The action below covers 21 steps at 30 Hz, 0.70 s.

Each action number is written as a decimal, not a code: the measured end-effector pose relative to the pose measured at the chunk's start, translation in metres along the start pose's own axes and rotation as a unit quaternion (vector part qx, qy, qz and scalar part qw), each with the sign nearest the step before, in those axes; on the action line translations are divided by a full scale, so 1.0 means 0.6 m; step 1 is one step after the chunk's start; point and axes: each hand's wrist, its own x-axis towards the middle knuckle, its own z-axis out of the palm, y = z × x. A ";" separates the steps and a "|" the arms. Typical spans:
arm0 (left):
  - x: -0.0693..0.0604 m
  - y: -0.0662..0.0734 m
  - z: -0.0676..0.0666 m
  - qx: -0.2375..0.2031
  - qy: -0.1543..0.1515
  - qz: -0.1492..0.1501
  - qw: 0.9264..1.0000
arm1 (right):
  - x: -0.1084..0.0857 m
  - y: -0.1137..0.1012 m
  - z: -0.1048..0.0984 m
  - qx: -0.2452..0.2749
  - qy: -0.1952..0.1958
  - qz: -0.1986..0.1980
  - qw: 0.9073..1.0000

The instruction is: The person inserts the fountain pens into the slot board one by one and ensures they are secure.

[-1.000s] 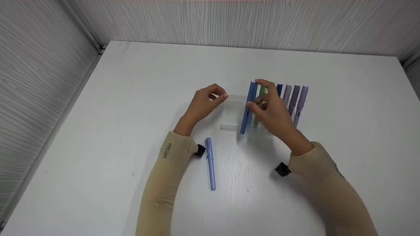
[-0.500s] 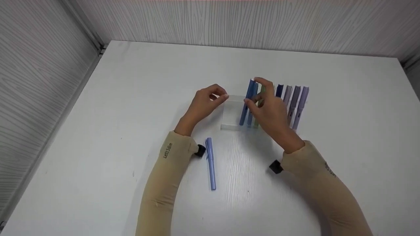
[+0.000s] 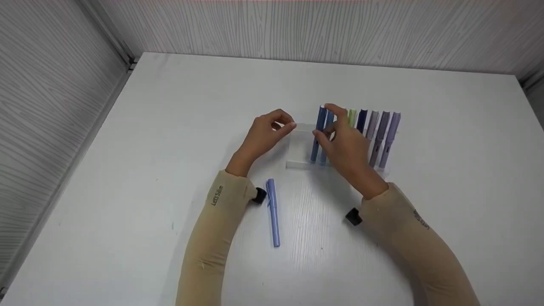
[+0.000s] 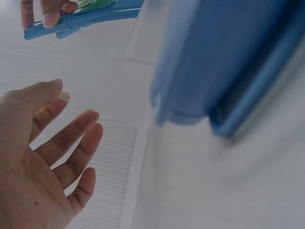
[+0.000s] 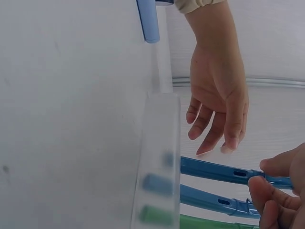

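Note:
My right hand (image 3: 350, 146) pinches a dark blue pen (image 3: 318, 129) between thumb and fingers, index finger at its top. The pen stands nearly upright in a clear pen stand (image 3: 299, 146), its lower end at the front ledge in the right wrist view. A lighter blue pen (image 5: 205, 198) and a green pen (image 5: 205, 223) stand beside it, partly behind the hand in the head view. My left hand (image 3: 265, 132) pinches the stand's back left corner with thumb and index finger, the other fingers loosely bent. A periwinkle pen (image 3: 273, 212) lies on the table near the left wrist.
Farther right in the stand are a light green pen (image 3: 352, 117), a navy pen (image 3: 361, 120) and several purple-toned pens (image 3: 390, 134). The white table (image 3: 204, 93) meets a wood-grain wall (image 3: 297, 29) at the back.
My right hand has moved left and set the dark blue pen's lower end onto the stand's ledge, straightening it beside the lighter blue pen. The left hand has stayed at the corner.

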 end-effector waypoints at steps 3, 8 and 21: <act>-0.001 0.000 0.001 0.002 0.000 0.000 1.000 | -0.002 0.000 0.003 -0.003 -0.006 0.011 1.000; -0.003 0.000 0.001 0.000 -0.001 -0.008 1.000 | -0.004 -0.001 0.006 -0.004 -0.014 0.026 1.000; 0.001 0.005 -0.002 0.002 -0.006 -0.007 1.000 | 0.002 -0.007 0.006 -0.019 -0.031 0.043 0.998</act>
